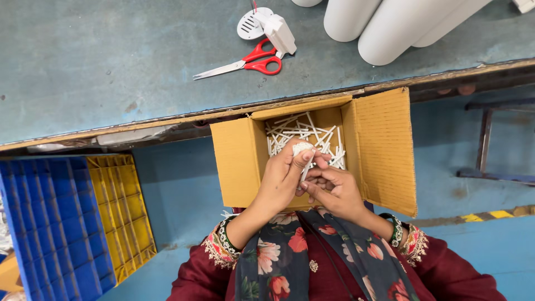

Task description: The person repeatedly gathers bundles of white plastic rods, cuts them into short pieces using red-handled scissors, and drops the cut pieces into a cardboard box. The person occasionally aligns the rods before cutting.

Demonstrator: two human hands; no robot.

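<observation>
Both hands over the open cardboard box [379, 145] of white sticks [290, 131]: left hand [284, 178] fingers pinching a small white part [302, 148], right hand [334, 192] fingers curled at a stick, probably gripping it; red scissors [253, 62] on tabletop [111, 67]

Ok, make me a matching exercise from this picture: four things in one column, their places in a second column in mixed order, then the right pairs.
Things:
1. scissors
2. cardboard box
3. blue crate
4. small white part

Places:
A. on the floor at the person's left
B. held in the fingers of the left hand, with the right hand beside it
C. on the grey table top
D. open, under the table edge, in front of the person

Pairs: 1-C, 2-D, 3-A, 4-B
</observation>
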